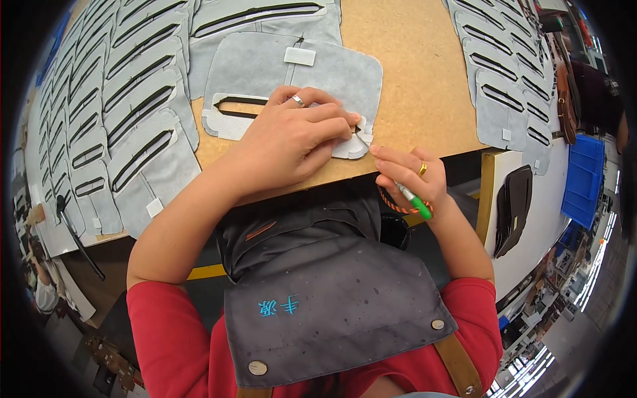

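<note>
A grey cut piece (pixel 338 73) with a slot, white band and small white patch lies near the table's front edge. My left hand (pixel 298 132) is closed on it, fingers bent and bunched over the band's right part, partly hiding it. My right hand (pixel 415 176) grips a slim green-and-white tool (pixel 419 204), whose thin tip touches the piece's right corner by my left fingertips. An orange-and-black cord hangs under that hand.
Rows of similar slotted pieces (pixel 142 172) cover both sides of the tan table (pixel 418 79). Dark stacked pieces (pixel 514 209), blue trays (pixel 582 179) and a brown strap are at right; a black rod (pixel 79 239) and another person (pixel 43 285) at left.
</note>
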`<move>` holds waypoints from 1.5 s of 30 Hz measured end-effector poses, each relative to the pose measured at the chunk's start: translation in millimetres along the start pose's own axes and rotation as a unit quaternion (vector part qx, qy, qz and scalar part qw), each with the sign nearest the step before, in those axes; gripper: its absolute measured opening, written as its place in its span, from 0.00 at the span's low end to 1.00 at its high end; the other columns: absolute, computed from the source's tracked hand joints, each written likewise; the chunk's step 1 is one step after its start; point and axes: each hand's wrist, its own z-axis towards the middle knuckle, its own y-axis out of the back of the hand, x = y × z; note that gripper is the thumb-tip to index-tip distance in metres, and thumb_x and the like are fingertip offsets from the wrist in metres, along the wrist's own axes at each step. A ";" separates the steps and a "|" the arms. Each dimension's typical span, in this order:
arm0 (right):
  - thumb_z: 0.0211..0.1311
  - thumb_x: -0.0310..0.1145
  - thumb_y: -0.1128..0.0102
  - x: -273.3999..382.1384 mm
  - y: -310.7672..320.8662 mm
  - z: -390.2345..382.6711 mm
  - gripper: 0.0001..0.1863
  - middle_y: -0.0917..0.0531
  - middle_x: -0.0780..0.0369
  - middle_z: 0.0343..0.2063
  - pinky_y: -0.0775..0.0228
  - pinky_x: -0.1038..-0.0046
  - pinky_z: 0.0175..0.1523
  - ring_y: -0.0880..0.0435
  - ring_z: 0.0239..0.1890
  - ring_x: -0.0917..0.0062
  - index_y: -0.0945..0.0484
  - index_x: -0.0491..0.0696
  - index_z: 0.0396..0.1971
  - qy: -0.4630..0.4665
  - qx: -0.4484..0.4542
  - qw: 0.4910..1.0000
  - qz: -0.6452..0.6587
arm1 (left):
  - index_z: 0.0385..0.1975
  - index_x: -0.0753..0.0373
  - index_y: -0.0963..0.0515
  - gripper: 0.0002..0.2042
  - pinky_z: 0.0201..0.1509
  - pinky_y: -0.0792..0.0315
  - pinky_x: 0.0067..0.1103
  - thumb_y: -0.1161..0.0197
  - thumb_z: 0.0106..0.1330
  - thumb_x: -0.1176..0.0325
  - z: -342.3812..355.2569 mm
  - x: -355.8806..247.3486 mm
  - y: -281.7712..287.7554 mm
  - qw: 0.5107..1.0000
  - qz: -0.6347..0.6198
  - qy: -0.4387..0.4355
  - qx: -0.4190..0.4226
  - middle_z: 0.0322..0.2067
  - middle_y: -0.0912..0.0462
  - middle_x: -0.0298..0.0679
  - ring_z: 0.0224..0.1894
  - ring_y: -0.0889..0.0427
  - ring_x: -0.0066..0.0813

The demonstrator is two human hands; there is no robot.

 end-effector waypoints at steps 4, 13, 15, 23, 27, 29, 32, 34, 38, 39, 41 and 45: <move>0.51 0.29 0.34 6.5 -0.4 -9.6 0.11 0.16 0.62 0.40 0.33 0.79 0.30 0.21 0.24 0.81 0.21 0.48 0.36 -0.008 -0.018 0.999 -0.031 | 0.33 0.58 0.25 0.06 0.57 0.43 0.29 0.44 0.56 0.76 -1.6 -2.0 -5.2 1.000 -0.009 0.001 -0.020 0.46 0.20 0.28 0.53 0.28 0.30; 0.59 0.23 0.42 9.6 -6.8 0.1 0.04 0.18 0.55 0.38 0.27 0.79 0.37 0.19 0.33 0.76 0.23 0.41 0.34 -0.163 -0.133 0.957 0.201 | 0.38 0.59 0.25 0.11 0.58 0.43 0.29 0.45 0.55 0.78 0.0 -6.6 -6.8 0.999 -0.024 0.018 -0.045 0.48 0.23 0.32 0.53 0.27 0.32; 0.56 0.22 0.39 11.3 -5.1 3.9 0.04 0.17 0.58 0.34 0.27 0.77 0.41 0.17 0.35 0.72 0.23 0.42 0.32 -0.177 -0.136 0.955 0.197 | 0.40 0.58 0.25 0.13 0.57 0.42 0.29 0.43 0.54 0.77 -1.1 -5.7 -8.1 0.998 0.036 -0.021 -0.046 0.48 0.24 0.33 0.52 0.27 0.33; 0.59 0.24 0.40 10.9 -5.2 4.1 0.04 0.17 0.60 0.32 0.29 0.81 0.32 0.19 0.28 0.79 0.22 0.43 0.33 -0.210 -0.130 0.942 0.229 | 0.41 0.55 0.25 0.16 0.55 0.41 0.30 0.41 0.51 0.77 -1.9 -11.9 -9.4 0.988 0.133 -0.064 -0.037 0.50 0.26 0.32 0.51 0.28 0.32; 0.63 0.29 0.43 12.6 0.7 9.3 0.06 0.19 0.65 0.31 0.32 0.85 0.27 0.26 0.22 0.89 0.22 0.42 0.35 -0.308 -0.173 0.866 0.355 | 0.43 0.55 0.26 0.17 0.55 0.42 0.29 0.41 0.52 0.76 -6.9 -7.4 -17.1 0.992 0.081 -0.021 -0.097 0.48 0.27 0.34 0.52 0.30 0.34; 0.62 0.29 0.43 14.0 1.6 11.9 0.06 0.18 0.65 0.31 0.31 0.85 0.27 0.25 0.22 0.88 0.22 0.42 0.35 -0.301 -0.178 0.868 0.353 | 0.44 0.56 0.26 0.17 0.55 0.42 0.29 0.42 0.52 0.76 -7.7 -6.9 -16.9 0.992 0.074 -0.005 -0.099 0.46 0.27 0.35 0.50 0.30 0.34; 0.62 0.29 0.42 16.0 -2.1 14.2 0.06 0.19 0.65 0.30 0.31 0.84 0.27 0.25 0.23 0.88 0.22 0.42 0.35 -0.287 -0.165 0.881 0.337 | 0.44 0.56 0.26 0.17 0.53 0.42 0.29 0.41 0.52 0.75 -8.7 -7.3 -16.9 0.992 0.071 0.018 -0.100 0.42 0.28 0.36 0.47 0.30 0.35; 0.62 0.28 0.43 15.7 -2.9 14.8 0.06 0.20 0.65 0.28 0.31 0.84 0.27 0.26 0.23 0.88 0.22 0.42 0.35 -0.315 -0.136 0.876 0.339 | 0.44 0.56 0.26 0.17 0.51 0.42 0.29 0.41 0.52 0.74 -8.7 -7.9 -17.1 0.992 0.072 0.026 -0.100 0.40 0.28 0.36 0.45 0.30 0.35; 0.62 0.28 0.43 13.7 -2.0 16.0 0.05 0.20 0.65 0.27 0.31 0.84 0.27 0.26 0.23 0.88 0.22 0.42 0.35 -0.312 -0.128 0.882 0.331 | 0.42 0.55 0.24 0.15 0.47 0.42 0.27 0.41 0.52 0.75 -8.3 -9.3 -16.6 0.992 0.082 0.018 -0.096 0.37 0.27 0.34 0.42 0.30 0.33; 0.62 0.27 0.43 13.7 -2.4 16.3 0.05 0.21 0.65 0.27 0.31 0.84 0.26 0.26 0.22 0.88 0.22 0.42 0.35 -0.308 -0.131 0.881 0.333 | 0.41 0.54 0.23 0.15 0.47 0.42 0.27 0.41 0.52 0.75 -8.2 -9.4 -16.8 0.993 0.082 0.017 -0.088 0.37 0.27 0.33 0.41 0.29 0.32; 0.62 0.27 0.43 13.5 -3.0 17.5 0.05 0.21 0.65 0.26 0.32 0.84 0.26 0.27 0.22 0.88 0.22 0.42 0.34 -0.306 -0.134 0.881 0.335 | 0.39 0.54 0.23 0.14 0.44 0.42 0.27 0.39 0.51 0.74 -8.2 -8.8 -17.0 0.992 0.084 0.006 -0.092 0.35 0.27 0.30 0.40 0.29 0.31; 0.62 0.26 0.43 13.5 -3.1 17.6 0.04 0.21 0.65 0.25 0.33 0.84 0.26 0.27 0.22 0.88 0.22 0.42 0.34 -0.302 -0.140 0.884 0.329 | 0.40 0.53 0.21 0.17 0.43 0.40 0.28 0.37 0.48 0.76 -7.8 -10.6 -16.7 0.992 0.099 -0.021 -0.079 0.35 0.26 0.29 0.39 0.28 0.31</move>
